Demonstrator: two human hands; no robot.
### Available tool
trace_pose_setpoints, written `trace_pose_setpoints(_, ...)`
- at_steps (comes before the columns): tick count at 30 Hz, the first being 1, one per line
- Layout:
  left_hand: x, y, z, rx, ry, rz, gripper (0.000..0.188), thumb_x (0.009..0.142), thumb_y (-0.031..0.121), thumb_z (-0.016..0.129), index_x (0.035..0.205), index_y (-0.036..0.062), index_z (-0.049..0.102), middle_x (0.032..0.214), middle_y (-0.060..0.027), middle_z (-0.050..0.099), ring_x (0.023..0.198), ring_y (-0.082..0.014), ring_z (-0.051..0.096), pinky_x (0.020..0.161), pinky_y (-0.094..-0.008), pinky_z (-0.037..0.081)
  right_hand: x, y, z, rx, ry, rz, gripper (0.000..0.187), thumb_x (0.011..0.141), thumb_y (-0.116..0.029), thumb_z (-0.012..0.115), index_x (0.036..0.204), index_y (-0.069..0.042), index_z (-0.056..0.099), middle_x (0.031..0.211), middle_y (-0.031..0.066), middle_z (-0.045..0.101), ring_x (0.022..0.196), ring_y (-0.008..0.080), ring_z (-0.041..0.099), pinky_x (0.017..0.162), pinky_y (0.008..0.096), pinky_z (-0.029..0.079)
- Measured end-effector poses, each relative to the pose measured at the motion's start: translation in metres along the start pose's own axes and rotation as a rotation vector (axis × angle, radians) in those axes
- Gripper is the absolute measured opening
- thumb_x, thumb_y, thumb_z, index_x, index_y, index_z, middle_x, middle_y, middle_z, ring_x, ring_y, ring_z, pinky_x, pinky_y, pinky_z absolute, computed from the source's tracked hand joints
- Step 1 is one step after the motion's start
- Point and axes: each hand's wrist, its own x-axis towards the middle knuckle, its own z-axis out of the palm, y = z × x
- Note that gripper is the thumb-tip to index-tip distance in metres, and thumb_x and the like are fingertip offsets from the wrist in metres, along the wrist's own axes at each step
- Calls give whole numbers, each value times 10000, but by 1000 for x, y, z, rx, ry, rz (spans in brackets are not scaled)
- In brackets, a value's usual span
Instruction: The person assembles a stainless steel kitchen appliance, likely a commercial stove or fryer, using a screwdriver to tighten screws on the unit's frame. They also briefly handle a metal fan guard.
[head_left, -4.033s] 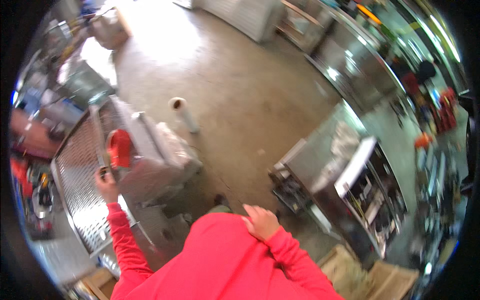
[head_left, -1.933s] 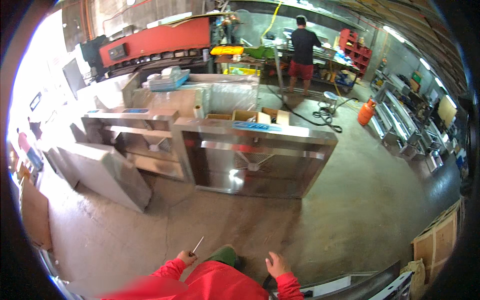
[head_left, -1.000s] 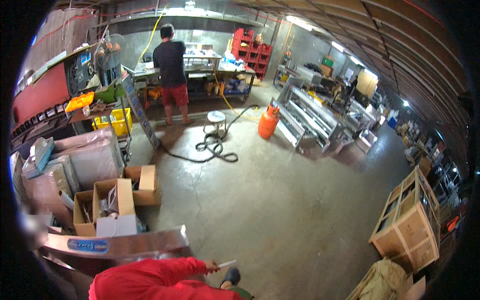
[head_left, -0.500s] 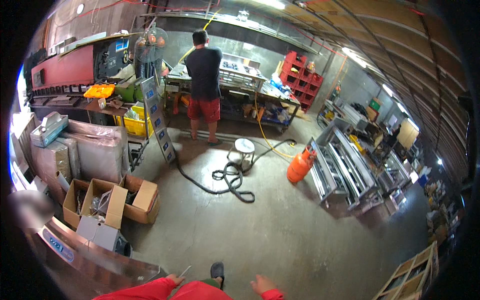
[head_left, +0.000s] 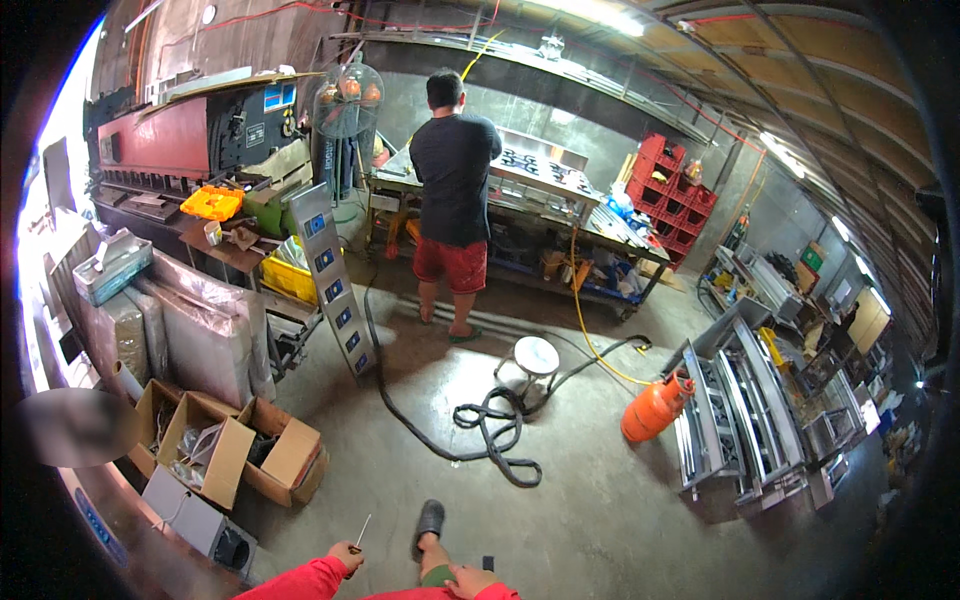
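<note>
Two open cardboard boxes [head_left: 232, 452] on floor at left. Left hand [head_left: 346, 557] closed around one thin metal rod [head_left: 362, 530], rod pointing up, low in view. Right hand [head_left: 472, 580] empty, fingers loosely spread. One orange gas cylinder [head_left: 655, 407] at right.

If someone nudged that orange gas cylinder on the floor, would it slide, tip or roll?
The orange gas cylinder leans on the steel racks, so a nudge would probably topple it. Its rounded body suggests it would then roll on the smooth concrete floor. It looks like metal, so probably heavy and stiff; the yellow hose nearby might snag it.
</note>
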Motion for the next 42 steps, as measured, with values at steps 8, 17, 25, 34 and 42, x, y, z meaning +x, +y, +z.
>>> trace_pose_setpoints(8,104,69,-40,242,374,17,424,753,418,771,1007,78,770,1034,-181,748,993,-351,715,911,-421,557,243,27,-158,-279,-159,-100,544,948,-490,596,1276,-56,613,1193,254,677,1120,450,646,942,548,521)
trace_pose_setpoints(17,184,181,-149,-659,624,-179,197,866,195,725,919,6,707,867,-158,726,707,-273,717,675,-427,585,444,-67,-293,-38,109,-647,441,959,-317,601,1283,-21,628,1029,260,718,953,463,680,845,536,552)
trace_pose_setpoints(25,352,343,-378,-1400,745,211,127,930,94,570,908,13,665,709,-134,624,530,-312,643,447,-428,514,576,-88,-320,-289,-243,-85,431,942,-286,624,1301,-49,623,978,226,742,889,437,710,794,530,568)
trace_pose_setpoints(34,451,659,-890,-936,1148,723,291,947,218,709,1098,-28,670,871,-144,722,696,-231,678,675,-386,557,710,-101,-380,-148,-80,2,467,923,-284,662,1328,-57,619,986,237,744,972,391,724,855,471,565)
trace_pose_setpoints(42,451,745,-1072,-1021,1392,533,858,872,523,729,1457,-49,469,1364,-246,598,1293,-361,568,996,-435,516,752,-155,-440,-197,-96,127,394,909,-380,655,1062,-26,736,982,262,731,987,426,708,862,493,561)
